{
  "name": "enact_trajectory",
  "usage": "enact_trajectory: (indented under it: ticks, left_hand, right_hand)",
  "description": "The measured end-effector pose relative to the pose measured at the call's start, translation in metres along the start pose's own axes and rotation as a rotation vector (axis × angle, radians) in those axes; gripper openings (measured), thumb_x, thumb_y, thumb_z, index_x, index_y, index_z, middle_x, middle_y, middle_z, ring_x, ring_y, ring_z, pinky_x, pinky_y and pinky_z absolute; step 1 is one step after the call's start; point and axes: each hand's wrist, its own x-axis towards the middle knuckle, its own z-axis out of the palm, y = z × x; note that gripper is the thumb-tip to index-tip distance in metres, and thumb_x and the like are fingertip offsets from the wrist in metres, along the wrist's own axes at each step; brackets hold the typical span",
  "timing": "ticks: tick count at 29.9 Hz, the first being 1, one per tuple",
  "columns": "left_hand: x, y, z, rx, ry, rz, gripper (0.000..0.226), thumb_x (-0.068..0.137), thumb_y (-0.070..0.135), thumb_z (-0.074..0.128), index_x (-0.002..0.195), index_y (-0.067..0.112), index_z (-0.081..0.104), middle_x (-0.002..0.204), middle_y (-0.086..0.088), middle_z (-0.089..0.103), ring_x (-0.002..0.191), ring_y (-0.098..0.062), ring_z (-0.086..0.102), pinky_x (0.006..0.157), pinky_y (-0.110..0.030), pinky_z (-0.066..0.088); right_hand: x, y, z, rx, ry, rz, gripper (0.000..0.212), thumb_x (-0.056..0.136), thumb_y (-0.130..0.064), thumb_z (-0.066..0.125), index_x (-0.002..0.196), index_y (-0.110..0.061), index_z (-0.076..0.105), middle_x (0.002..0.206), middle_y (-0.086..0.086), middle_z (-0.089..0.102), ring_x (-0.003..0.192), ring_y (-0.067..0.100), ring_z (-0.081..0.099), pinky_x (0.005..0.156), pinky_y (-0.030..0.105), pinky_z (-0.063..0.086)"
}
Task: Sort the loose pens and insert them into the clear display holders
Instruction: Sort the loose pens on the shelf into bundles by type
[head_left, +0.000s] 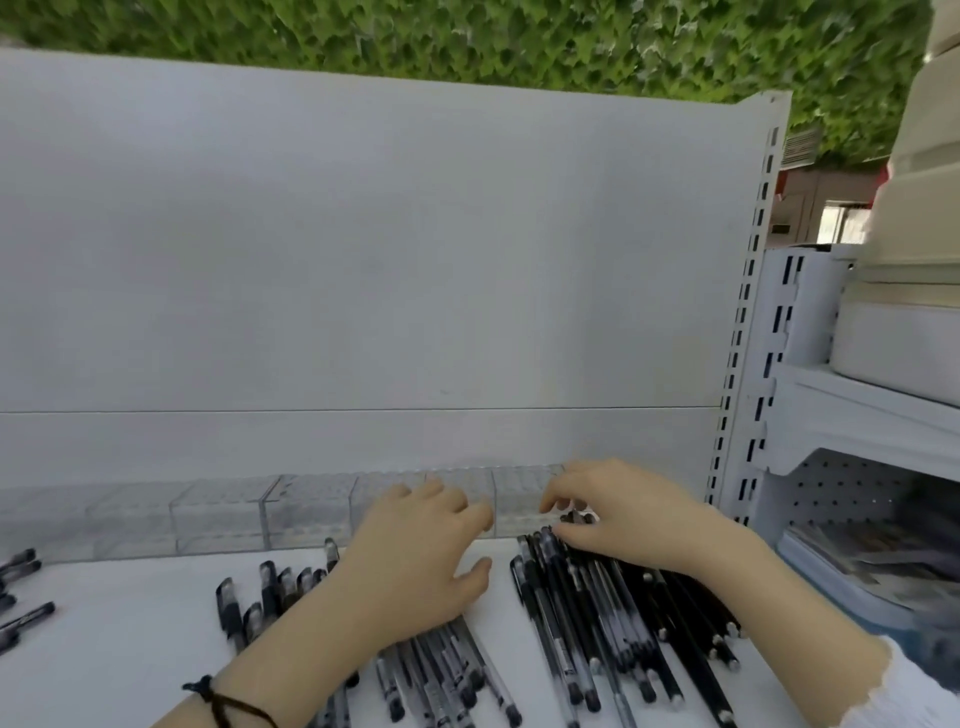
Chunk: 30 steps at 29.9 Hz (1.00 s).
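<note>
Black pens lie in two loose heaps on the white shelf: one heap (441, 670) under my left hand (421, 556), another (618, 608) under my right hand (618, 512). My left hand rests palm down over its heap with fingers spread, fingertips near the row of clear display holders (306, 512) along the back panel. My right hand's curled fingers pinch the dark ends of a few pens (576, 518) at the far end of the right heap, just in front of the holders. The holders look empty.
More black pens (21, 587) lie at the left edge of the shelf. A white slotted upright (748, 322) borders the shelf on the right, with a neighbouring white shelf unit (872, 415) and stacked boxes beyond it. The white back panel (363, 260) rises behind the holders.
</note>
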Motion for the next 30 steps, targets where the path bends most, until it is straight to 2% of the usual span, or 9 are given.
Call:
enact_trajectory:
  ticks: [5,9,12,16,20,22,25,28,30]
  left_hand:
    - [0.004,0.004,0.001,0.030,0.012,-0.006,0.039,0.094,0.052,0.031,0.123,0.032,0.048,0.114,0.009,0.058,0.107,-0.015,0.051,0.086,-0.032,0.041]
    - [0.004,0.009,0.004,0.013,-0.007,-0.021,0.037,0.093,0.052,0.033,0.119,0.032,0.049,0.114,0.010,0.059,0.109,-0.016,0.052,0.086,-0.033,0.043]
    - [0.004,0.008,0.005,-0.019,-0.006,-0.050,0.034,0.094,0.051,0.034,0.117,0.032,0.051,0.111,0.011,0.060,0.108,-0.014,0.053,0.082,-0.031,0.042]
    - [0.003,0.007,0.004,-0.091,-0.021,-0.091,0.031,0.094,0.051,0.037,0.113,0.033,0.053,0.105,0.012,0.061,0.104,-0.011,0.054,0.073,-0.028,0.042]
    - [0.001,0.008,0.002,-0.153,-0.030,-0.120,0.028,0.095,0.049,0.037,0.112,0.034,0.054,0.104,0.013,0.061,0.102,-0.009,0.053,0.072,-0.026,0.044]
    - [0.000,0.007,0.001,-0.216,-0.033,-0.165,0.025,0.095,0.048,0.038,0.108,0.035,0.056,0.102,0.015,0.060,0.099,-0.007,0.054,0.072,-0.026,0.046]
    - [0.000,0.008,0.002,-0.330,-0.039,-0.244,0.021,0.093,0.046,0.042,0.100,0.035,0.059,0.095,0.016,0.060,0.091,-0.004,0.054,0.073,-0.028,0.049]
    - [0.001,0.009,0.003,-0.471,-0.035,-0.300,0.017,0.092,0.041,0.046,0.095,0.033,0.061,0.090,0.017,0.062,0.085,-0.003,0.056,0.074,-0.030,0.051]
    - [0.003,0.011,0.005,-0.641,-0.012,-0.331,0.013,0.092,0.035,0.050,0.092,0.031,0.062,0.087,0.017,0.064,0.080,0.001,0.058,0.073,-0.023,0.051]
  right_hand:
    - [-0.005,0.005,0.000,-0.019,-0.037,0.006,0.014,0.088,-0.036,0.060,0.095,-0.026,0.066,0.096,-0.011,0.060,0.086,0.007,0.054,0.075,0.027,0.048]
    - [-0.004,-0.004,0.000,-0.009,-0.078,0.033,0.017,0.085,-0.039,0.063,0.083,-0.022,0.064,0.090,-0.007,0.060,0.084,0.012,0.056,0.077,0.036,0.050]
    - [0.001,-0.014,0.001,-0.069,-0.111,0.088,0.022,0.084,-0.045,0.061,0.073,-0.027,0.058,0.085,-0.008,0.059,0.080,0.015,0.057,0.068,0.033,0.048]
    - [0.018,-0.023,0.001,-0.173,-0.187,0.235,0.030,0.083,-0.043,0.064,0.084,-0.014,0.066,0.089,0.000,0.066,0.084,0.022,0.062,0.066,0.026,0.040]
    - [0.029,-0.033,0.007,-0.161,-0.222,0.333,0.046,0.077,-0.051,0.071,0.065,-0.016,0.044,0.067,-0.004,0.048,0.072,0.022,0.052,0.062,0.026,0.037]
    - [0.031,-0.033,0.011,-0.125,-0.200,0.362,0.048,0.074,-0.052,0.072,0.061,-0.017,0.042,0.062,-0.006,0.047,0.066,0.020,0.051,0.060,0.026,0.037]
    - [0.030,-0.028,0.015,0.054,-0.149,0.397,0.039,0.071,-0.044,0.075,0.060,-0.015,0.052,0.056,-0.007,0.051,0.057,0.014,0.050,0.058,0.025,0.040]
    - [0.025,-0.024,0.015,0.376,-0.083,0.384,0.029,0.071,-0.038,0.078,0.061,-0.018,0.059,0.054,-0.008,0.052,0.053,0.008,0.048,0.054,0.023,0.037]
    - [0.022,-0.024,0.010,0.632,-0.018,0.373,0.023,0.075,-0.035,0.078,0.065,-0.020,0.063,0.054,-0.012,0.055,0.052,0.004,0.048,0.051,0.018,0.036]
